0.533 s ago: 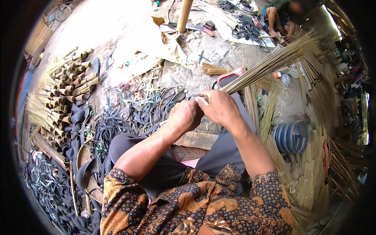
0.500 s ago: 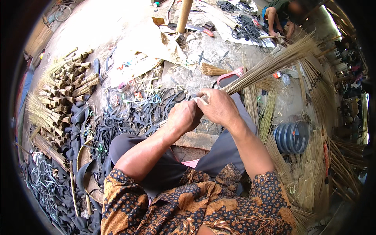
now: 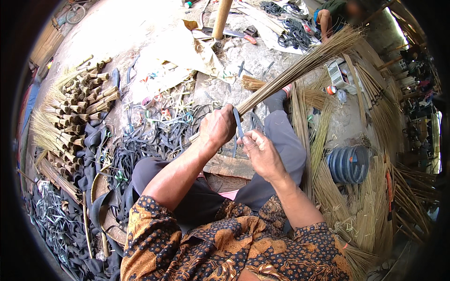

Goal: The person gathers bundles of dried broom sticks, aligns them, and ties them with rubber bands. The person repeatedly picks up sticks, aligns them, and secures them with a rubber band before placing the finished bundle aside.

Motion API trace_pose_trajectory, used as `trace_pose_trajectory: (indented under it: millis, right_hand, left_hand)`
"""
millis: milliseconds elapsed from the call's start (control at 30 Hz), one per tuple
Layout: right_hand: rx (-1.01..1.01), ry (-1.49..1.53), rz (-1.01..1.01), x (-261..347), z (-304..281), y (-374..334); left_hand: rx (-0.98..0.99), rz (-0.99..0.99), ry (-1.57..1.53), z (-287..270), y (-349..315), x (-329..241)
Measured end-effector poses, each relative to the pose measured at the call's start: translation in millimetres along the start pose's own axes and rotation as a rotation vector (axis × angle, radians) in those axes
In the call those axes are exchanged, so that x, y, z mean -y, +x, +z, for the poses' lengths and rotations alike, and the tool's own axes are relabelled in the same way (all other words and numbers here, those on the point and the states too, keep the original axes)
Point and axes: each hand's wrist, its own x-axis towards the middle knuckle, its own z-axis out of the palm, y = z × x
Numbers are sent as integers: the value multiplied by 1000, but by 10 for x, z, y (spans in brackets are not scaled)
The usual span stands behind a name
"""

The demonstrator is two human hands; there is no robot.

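My left hand (image 3: 218,126) is closed around the lower part of a broom bundle (image 3: 300,71) made of thin, stiff plant sticks. The bundle slants up to the far right, its fine ends fanned out. From beside my left fist a dark rubber strip (image 3: 238,123) stretches down to my right hand (image 3: 264,157), pinched between thumb and fingers. Whether the strip fully circles the sticks is hidden by my left hand. Under my hands lies a wooden board (image 3: 229,166), between my bent legs.
Finished-looking stick bundles (image 3: 77,105) are stacked at the left. Loose rubber strips (image 3: 161,136) cover the ground before me. At the right are a blue ribbed container (image 3: 348,165) and loose sticks (image 3: 372,206). A knife (image 3: 234,33) lies far off; another person (image 3: 330,21) crouches at the far right.
My right hand has come away from my left, down and toward me, drawing out the rubber strip. The broom bundle has shifted left, its far end swinging slightly upward in view.
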Motion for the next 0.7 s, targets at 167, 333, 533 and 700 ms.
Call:
trace_pose_trajectory:
  millis: [167, 333, 533, 700]
  right_hand:
    - [-13, -334, -320, -33, -40, -279]
    - [-77, -535, -334, -399, -496, -355]
    - [-168, -802, -539, -476, -778, 188]
    - [-137, -667, -932, -222, -601, 298]
  left_hand:
    - [86, -39, -92, -222, 51, -10]
    - [256, -55, -331, -581, -119, -183]
    - [689, 209, -511, -595, -377, -432]
    - [1209, 131, -843, -530, -354, -430]
